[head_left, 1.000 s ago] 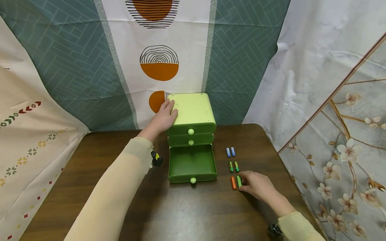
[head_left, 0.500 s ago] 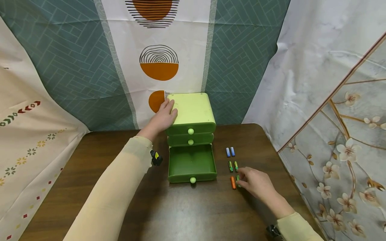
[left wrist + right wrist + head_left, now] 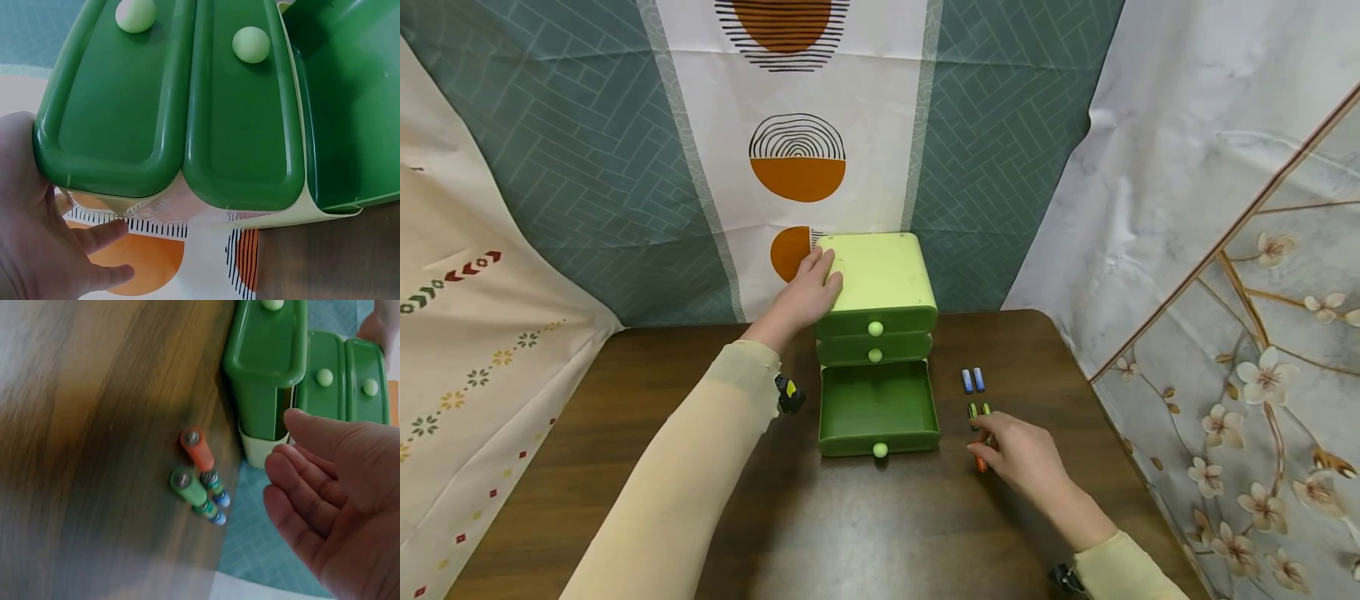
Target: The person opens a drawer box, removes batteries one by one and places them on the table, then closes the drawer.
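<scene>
A small drawer cabinet (image 3: 883, 271) with a pale yellow-green top has its bottom drawer (image 3: 844, 447) pulled out, nothing inside. My left hand (image 3: 803, 296) rests on the cabinet's upper left corner; in the left wrist view its fingers (image 3: 103, 236) are spread beside the cabinet. On the right, my right hand (image 3: 1024, 454) hovers close over an orange battery (image 3: 981, 465), fingers loosely bent and holding nothing. The right wrist view shows a green battery (image 3: 189, 489) lying beside the orange one; the hand mostly hides it in the head view.
Beyond those lie two small green-and-yellow batteries (image 3: 973, 412) and two blue-and-white ones (image 3: 979, 380). All are on the dark wooden table (image 3: 880, 533). Patterned cloths (image 3: 1000, 167) hang behind and at the sides.
My right hand has come off the green battery and shifted left over the orange one. The left hand and the cabinet stay as they were.
</scene>
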Tool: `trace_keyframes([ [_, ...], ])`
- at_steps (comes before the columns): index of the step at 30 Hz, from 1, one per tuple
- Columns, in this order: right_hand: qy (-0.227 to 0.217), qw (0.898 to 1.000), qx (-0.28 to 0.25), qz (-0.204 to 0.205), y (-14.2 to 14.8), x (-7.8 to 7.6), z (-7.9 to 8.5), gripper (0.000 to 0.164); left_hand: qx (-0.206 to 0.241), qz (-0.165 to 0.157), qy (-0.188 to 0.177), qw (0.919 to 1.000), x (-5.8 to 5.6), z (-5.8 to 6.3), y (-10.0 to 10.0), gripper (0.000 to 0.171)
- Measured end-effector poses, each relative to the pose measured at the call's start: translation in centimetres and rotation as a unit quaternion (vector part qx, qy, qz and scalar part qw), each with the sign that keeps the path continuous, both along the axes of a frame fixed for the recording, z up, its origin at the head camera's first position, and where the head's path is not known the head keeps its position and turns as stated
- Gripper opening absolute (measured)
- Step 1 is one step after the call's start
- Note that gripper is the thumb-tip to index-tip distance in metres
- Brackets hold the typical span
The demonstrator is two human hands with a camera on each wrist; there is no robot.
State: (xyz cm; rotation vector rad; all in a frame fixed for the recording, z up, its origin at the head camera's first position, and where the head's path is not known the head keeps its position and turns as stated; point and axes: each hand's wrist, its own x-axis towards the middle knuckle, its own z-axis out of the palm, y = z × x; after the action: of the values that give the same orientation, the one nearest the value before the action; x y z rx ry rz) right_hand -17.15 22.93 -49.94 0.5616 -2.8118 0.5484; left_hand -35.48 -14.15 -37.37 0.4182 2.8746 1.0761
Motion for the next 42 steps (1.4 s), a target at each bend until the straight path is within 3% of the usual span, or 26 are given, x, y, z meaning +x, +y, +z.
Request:
trace_keyframes([
  [10, 0.054, 0.997, -0.028, 0.048, -2.3, 0.3, 0.0, 0.028, -0.015, 0.006, 0.005, 0.9999, 0.2, 0.0, 0.1, 0.070],
  [26, 0.066, 0.990, -0.025, 0.123, -6.7, 0.7, -0.3, 0.024, -0.020, 0.011, 0.004, 0.9997, 0.1, -0.2, 0.1, 0.070],
  [42, 0.082, 0.987, 0.012, 0.138, -9.8, 0.2, -1.5, 0.024, -0.019, 0.012, 0.006, 0.9997, 0.2, -0.4, 0.1, 0.071],
])
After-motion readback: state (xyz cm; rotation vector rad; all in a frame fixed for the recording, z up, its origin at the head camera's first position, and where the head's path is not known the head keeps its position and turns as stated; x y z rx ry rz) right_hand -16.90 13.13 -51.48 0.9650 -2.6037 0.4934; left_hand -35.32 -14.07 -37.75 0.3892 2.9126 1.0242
